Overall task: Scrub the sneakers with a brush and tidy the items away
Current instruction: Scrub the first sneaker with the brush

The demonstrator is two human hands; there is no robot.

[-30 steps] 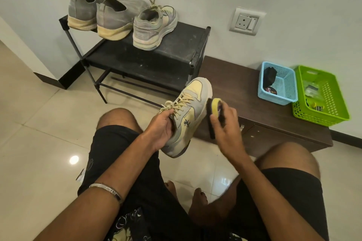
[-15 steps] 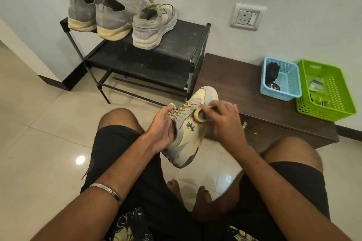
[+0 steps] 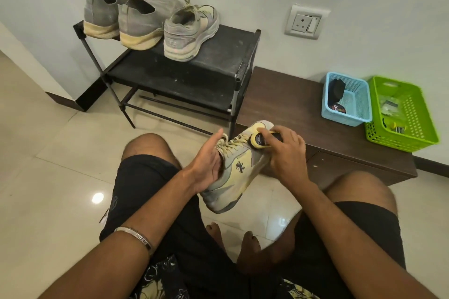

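Observation:
A grey and pale yellow sneaker (image 3: pixel 239 172) with a small black emblem is held above my knees, toe pointing away. My left hand (image 3: pixel 209 165) grips it at the collar, fingers tucked inside the opening. My right hand (image 3: pixel 285 152) grips a yellow and black brush (image 3: pixel 261 139) and presses it on the front of the sneaker near the laces. Its matching sneaker (image 3: pixel 189 31) stands on the black shoe rack (image 3: pixel 194 75) beside two grey knit shoes (image 3: pixel 121 19).
A dark wooden bench (image 3: pixel 291 101) runs right of the rack along the wall. A blue basket (image 3: pixel 347 99) with a black item and a tin, and a green basket (image 3: pixel 401 114) with small items, sit on it. Glossy tile floor lies to the left.
The right hand brought the brush from beside the sneaker onto its upper and now works it near the toe. The sneaker has tilted slightly; the camera view shifted a little.

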